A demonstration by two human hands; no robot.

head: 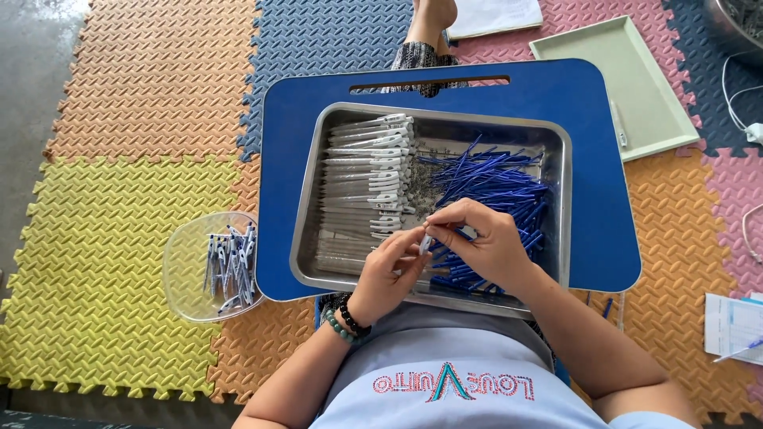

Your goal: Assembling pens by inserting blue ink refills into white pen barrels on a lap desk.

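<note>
white pen barrel [426,242] upright-tilted, pinched between left hand [389,274] and right hand [485,246] over steel tray [556,143]

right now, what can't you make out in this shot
Head view only:
- Small white part pinched between left hand and right hand: fingers cover most of it, too small to tell.
- Metal bowl: cut off by the top right corner.
- Steel tray near edge: hidden by both hands.
</note>
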